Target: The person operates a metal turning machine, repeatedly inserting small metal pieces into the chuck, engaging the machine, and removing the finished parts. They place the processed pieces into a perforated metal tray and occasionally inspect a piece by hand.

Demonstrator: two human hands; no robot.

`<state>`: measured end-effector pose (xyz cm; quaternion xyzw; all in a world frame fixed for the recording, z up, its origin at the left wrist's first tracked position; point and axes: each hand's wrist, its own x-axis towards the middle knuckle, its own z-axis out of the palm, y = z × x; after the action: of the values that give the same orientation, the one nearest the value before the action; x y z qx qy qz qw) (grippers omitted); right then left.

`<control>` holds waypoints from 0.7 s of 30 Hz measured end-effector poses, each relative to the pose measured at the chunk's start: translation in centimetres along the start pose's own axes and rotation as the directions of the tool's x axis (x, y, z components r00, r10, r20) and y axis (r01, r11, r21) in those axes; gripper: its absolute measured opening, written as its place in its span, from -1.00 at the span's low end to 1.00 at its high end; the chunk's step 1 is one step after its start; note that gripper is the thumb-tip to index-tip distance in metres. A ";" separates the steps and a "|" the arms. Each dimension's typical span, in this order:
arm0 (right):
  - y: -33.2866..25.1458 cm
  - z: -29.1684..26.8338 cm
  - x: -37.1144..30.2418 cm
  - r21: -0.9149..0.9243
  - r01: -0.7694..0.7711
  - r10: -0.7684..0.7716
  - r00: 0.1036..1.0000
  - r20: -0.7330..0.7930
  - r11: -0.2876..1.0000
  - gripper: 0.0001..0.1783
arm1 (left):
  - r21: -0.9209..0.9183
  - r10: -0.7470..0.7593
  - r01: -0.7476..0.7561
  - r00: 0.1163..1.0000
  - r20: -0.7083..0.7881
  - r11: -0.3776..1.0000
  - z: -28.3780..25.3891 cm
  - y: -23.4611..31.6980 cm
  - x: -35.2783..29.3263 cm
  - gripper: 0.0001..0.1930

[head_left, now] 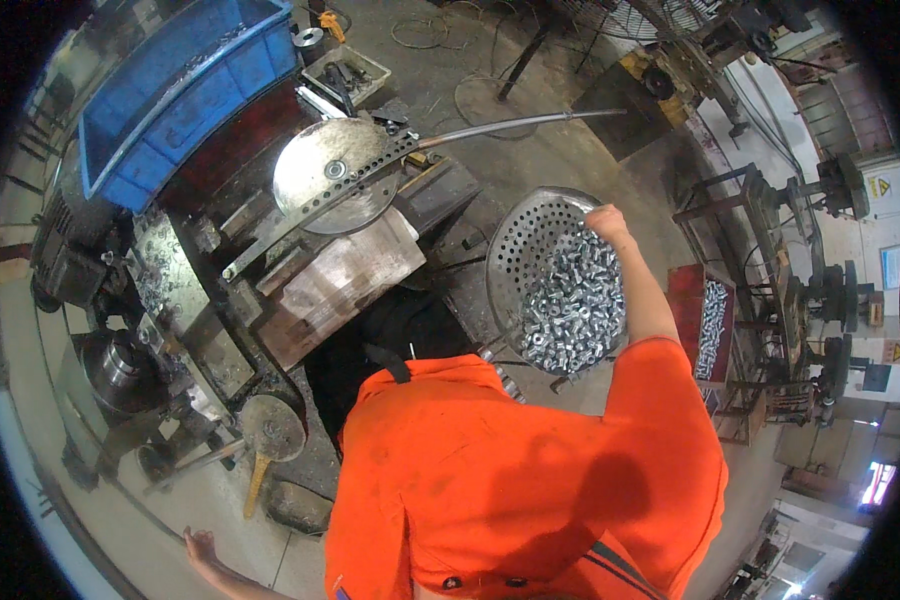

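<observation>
Surely heavy when loaded, the stiff perforated bowl (507, 292) w/ slippery metal fittings (570, 312); R hand (605, 221) grips rim, best hold; L hand (201, 546) empty.

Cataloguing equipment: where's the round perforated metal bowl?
In the head view, the round perforated metal bowl is right of centre, left of the red rectangular bin, the right hand at its rim.

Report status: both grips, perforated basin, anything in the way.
Left grip lower left, apparently empty; right grip at upper-right rim of perforated basin. Shiny metal parts heaped inside. Right forearm partly blocks basin's right side.
</observation>
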<state>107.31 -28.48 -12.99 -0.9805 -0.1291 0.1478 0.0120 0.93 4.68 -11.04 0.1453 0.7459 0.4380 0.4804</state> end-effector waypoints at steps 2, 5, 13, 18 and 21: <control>-1.3 -0.5 -1.1 -0.018 0.013 -0.013 1.000 0.025 1.000 -0.63 | 0.008 0.077 -0.079 0.990 0.116 0.997 -0.5 -0.2 -0.5 -0.52; -3.9 -2.3 -3.2 -0.120 0.022 -0.010 0.995 0.097 0.993 -0.53 | 0.079 0.171 -0.193 0.959 0.226 0.978 -1.2 -0.2 -1.3 -0.50; -5.2 -2.4 -3.2 -0.239 0.160 -0.123 0.979 0.165 0.958 -0.49 | 0.169 0.155 -0.185 0.972 0.175 0.968 0.3 0.5 -3.0 -0.52; -4.3 0.0 -1.3 -0.123 0.158 -0.154 0.987 0.044 0.980 -0.67 | 0.102 0.110 -0.113 0.993 0.031 0.988 1.1 0.3 -2.9 -0.58; -4.0 -1.1 -1.8 0.040 0.168 -0.168 0.986 -0.011 0.985 -0.73 | 0.217 0.282 -0.327 0.936 0.212 0.920 0.3 -0.1 -3.0 -0.59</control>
<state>104.95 -25.09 -11.13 -0.9662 -0.2083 0.1452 0.0449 2.71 2.81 -9.39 0.3571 0.7175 0.3960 0.4482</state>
